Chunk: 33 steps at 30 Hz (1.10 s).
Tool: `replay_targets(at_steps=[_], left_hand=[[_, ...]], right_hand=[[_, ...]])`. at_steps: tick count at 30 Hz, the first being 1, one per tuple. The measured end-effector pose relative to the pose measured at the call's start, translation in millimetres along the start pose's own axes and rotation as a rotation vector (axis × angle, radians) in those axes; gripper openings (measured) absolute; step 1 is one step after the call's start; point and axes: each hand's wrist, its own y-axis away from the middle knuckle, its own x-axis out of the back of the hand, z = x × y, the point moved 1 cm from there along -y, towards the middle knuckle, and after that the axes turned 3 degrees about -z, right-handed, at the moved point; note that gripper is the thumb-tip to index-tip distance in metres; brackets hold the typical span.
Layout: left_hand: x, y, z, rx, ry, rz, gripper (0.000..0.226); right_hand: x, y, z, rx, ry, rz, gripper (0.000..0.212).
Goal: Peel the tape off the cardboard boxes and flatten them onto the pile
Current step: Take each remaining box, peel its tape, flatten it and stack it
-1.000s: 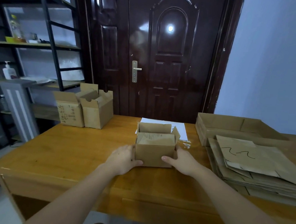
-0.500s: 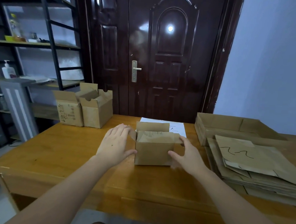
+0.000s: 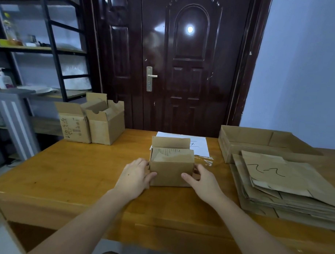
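While both hands are reaching forward over the wooden table (image 3: pixel 70 173), a small cardboard box (image 3: pixel 171 170) is sitting upright near the table's middle, its far flap standing up and a near flap folded down inside the opening. The left hand (image 3: pixel 135 177) is pressing against the box's left side, thumb curling onto the front face; the right hand (image 3: pixel 201 180) is doing likewise on the right side (its fingers are wrapping round the side flap, thumb resting on the front). A white sheet of paper (image 3: pixel 199 147) is lying just behind the box. To the right, a pile of flattened cardboard (image 3: pixel 286 186) is resting in front of a shallow open tray box (image 3: pixel 246 141). Two open boxes (image 3: pixel 92 124) are standing together at the table's far left corner.
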Motion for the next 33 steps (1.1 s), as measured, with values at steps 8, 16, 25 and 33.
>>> replay_targets(at_steps=[8, 16, 25, 33], left_hand=[[46.1, -24.5, -18.7, 0.068, 0.088, -0.016, 0.056], [58.3, -53.7, -6.8, -0.123, 0.090, -0.071, 0.031], [48.2, -58.5, -2.1, -0.101, 0.156, -0.344, 0.070], [41.7, -64.1, -11.3, -0.083, 0.228, -0.506, 0.122]], right_hand=[[46.2, -5.1, -7.9, 0.143, 0.225, 0.162, 0.051], [71.3, -43.0, -24.1, 0.217, 0.286, -0.052, 0.029], [75.2, -65.5, -32.9, 0.098, 0.335, -0.230, 0.048], [77.8, -70.5, -39.7, 0.039, 0.394, -0.490, 0.092]])
